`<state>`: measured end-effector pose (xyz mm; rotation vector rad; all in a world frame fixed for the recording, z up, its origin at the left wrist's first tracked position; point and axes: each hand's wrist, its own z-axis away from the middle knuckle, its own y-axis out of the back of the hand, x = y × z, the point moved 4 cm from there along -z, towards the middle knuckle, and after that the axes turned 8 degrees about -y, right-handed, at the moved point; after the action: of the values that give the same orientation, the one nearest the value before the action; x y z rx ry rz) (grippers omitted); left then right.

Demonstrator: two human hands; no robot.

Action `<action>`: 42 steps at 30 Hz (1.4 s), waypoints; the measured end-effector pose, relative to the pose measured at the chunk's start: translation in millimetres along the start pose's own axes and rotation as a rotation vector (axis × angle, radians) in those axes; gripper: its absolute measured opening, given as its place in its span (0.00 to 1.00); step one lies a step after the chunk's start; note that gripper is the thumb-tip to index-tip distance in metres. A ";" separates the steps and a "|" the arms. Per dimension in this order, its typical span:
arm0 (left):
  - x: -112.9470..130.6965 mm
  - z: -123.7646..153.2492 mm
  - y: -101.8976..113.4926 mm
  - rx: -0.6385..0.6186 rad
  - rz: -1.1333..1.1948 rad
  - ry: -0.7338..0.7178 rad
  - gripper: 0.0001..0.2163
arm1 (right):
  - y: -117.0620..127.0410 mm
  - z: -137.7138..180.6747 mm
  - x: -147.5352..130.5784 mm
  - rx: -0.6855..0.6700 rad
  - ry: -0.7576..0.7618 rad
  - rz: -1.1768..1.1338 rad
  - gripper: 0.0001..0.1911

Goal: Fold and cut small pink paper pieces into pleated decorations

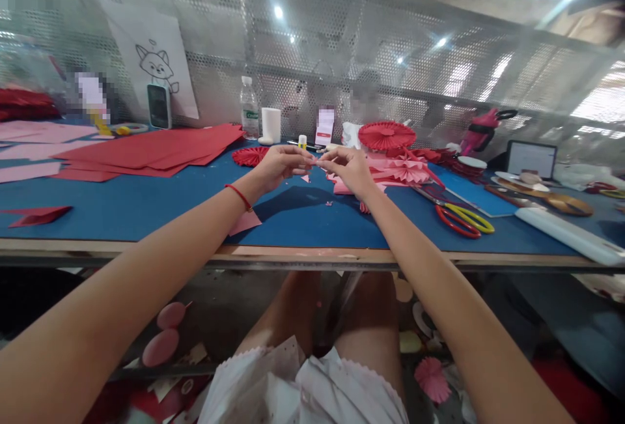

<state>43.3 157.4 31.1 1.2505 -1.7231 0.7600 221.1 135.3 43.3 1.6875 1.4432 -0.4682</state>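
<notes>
My left hand (pixel 286 165) and my right hand (pixel 350 169) meet above the blue table (pixel 303 215), thumbs and fingertips pinched together. Between them may be a tiny pinkish piece, too small to name. Just behind the left hand lies a red pleated paper rosette (pixel 248 156). Pink pleated paper (pixel 405 169) is beside my right hand, with a larger red paper rosette (pixel 387 135) behind it. Under my left wrist rests a pink paper piece (pixel 245 223). A few pink scraps (pixel 329 203) lie below the fingers. A glue stick (pixel 303 142) stands behind the hands.
Red paper sheets (pixel 156 150) spread at left, near a folded red piece (pixel 41 216). Scissors (pixel 461 219) with red and yellow handles lie at right, before a blue folder (pixel 481 195) and long white tool (pixel 569 235). A bottle (pixel 249 111) and white cup-like cylinder (pixel 271 126) stand behind.
</notes>
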 end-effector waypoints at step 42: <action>10.9 8.6 -10.7 0.045 -0.140 -0.310 0.23 | -3.6 1.9 11.8 0.084 -0.345 -0.140 0.06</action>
<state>49.5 142.1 36.8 1.5675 -1.8452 0.5468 221.2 141.1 32.2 1.4858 1.3041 -0.8633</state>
